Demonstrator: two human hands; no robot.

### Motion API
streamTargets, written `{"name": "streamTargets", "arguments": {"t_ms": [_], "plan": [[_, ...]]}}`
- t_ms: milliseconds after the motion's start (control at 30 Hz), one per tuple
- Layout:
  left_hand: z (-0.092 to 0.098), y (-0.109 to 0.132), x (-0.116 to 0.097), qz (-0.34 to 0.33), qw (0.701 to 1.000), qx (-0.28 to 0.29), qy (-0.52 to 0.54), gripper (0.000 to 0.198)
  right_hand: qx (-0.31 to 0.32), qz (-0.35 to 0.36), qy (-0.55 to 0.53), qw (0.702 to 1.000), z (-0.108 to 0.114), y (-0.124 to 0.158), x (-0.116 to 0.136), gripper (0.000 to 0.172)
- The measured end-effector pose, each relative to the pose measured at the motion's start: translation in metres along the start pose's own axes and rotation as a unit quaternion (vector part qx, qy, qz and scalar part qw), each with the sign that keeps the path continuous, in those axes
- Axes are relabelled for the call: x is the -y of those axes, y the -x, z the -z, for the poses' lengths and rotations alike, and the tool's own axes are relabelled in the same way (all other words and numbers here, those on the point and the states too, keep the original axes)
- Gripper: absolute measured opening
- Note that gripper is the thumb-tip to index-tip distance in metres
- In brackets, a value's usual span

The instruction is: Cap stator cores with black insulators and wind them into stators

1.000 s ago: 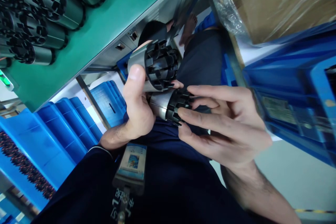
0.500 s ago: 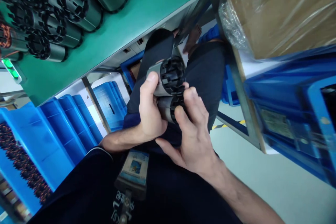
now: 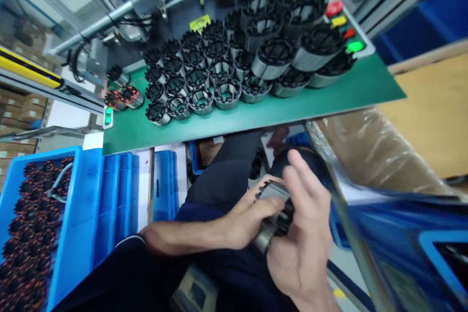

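My left hand (image 3: 248,217) is wrapped around motor stators, its thumb lying along the upper one. This upper stator (image 3: 273,190) is a grey metal cylinder with black toothed plastic at its ends. A second stator (image 3: 263,238) shows just below it, partly covered by both hands. My right hand (image 3: 305,234) is up against their right ends, its fingers stretched out and somewhat blurred. Another stator (image 3: 256,180) is partly visible behind my left hand; I cannot tell what supports it. The stators are over my lap, below the table's front edge.
Several stators (image 3: 226,92) stand in rows on the green table (image 3: 256,114), larger ones stacked at right. Copper-wound ones (image 3: 131,96) are at left. A blue bin (image 3: 78,234) of wound parts stands at lower left, a plastic-wrapped carton (image 3: 380,151) at right. Machinery (image 3: 146,5) lies behind.
My view has lifted, bringing the whole table and machine into sight. Both hands and the stators now appear lower and further right. My right hand's fingers have straightened from around the stators' black ends.
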State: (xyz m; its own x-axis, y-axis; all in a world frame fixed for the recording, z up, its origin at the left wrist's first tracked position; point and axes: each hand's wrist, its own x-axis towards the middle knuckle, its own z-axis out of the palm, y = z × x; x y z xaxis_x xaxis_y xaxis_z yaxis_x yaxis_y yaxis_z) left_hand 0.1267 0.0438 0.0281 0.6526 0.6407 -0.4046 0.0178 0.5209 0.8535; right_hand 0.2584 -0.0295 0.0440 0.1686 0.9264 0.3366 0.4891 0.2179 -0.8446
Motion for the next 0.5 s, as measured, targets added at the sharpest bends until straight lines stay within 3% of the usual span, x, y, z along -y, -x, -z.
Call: {"name": "streamTargets", "arguments": {"t_ms": [100,167,200,267,333,367,433,500], "plan": [[0.031,0.013,-0.026,-0.061,0.997,0.012,-0.048,0.056,-0.020,0.003,-0.027,0.999,-0.007,-0.008,-0.009,0.071],[0.059,0.024,-0.051,-0.170,0.965,-0.014,-0.197,0.055,0.002,-0.028,-0.035,0.999,-0.001,0.001,-0.021,0.065],[0.073,0.029,-0.065,-0.232,0.922,-0.049,-0.304,0.058,0.013,-0.052,-0.032,0.998,0.003,0.007,-0.028,0.061],[0.098,0.032,-0.090,-0.302,0.780,-0.126,-0.534,0.059,0.042,-0.104,-0.025,0.993,0.007,0.020,-0.041,0.053],[0.116,0.029,-0.111,-0.282,0.621,-0.165,-0.712,0.050,0.075,-0.135,-0.035,0.987,0.008,0.030,-0.047,0.048],[0.123,0.026,-0.119,-0.261,0.561,-0.168,-0.768,0.046,0.094,-0.141,-0.045,0.984,0.007,0.033,-0.047,0.048],[0.133,0.020,-0.129,-0.238,0.491,-0.160,-0.823,0.042,0.139,-0.143,-0.063,0.978,0.004,0.038,-0.043,0.050],[0.140,0.015,-0.132,-0.232,0.464,-0.157,-0.840,0.043,0.180,-0.145,-0.071,0.970,0.001,0.041,-0.036,0.048]]}}
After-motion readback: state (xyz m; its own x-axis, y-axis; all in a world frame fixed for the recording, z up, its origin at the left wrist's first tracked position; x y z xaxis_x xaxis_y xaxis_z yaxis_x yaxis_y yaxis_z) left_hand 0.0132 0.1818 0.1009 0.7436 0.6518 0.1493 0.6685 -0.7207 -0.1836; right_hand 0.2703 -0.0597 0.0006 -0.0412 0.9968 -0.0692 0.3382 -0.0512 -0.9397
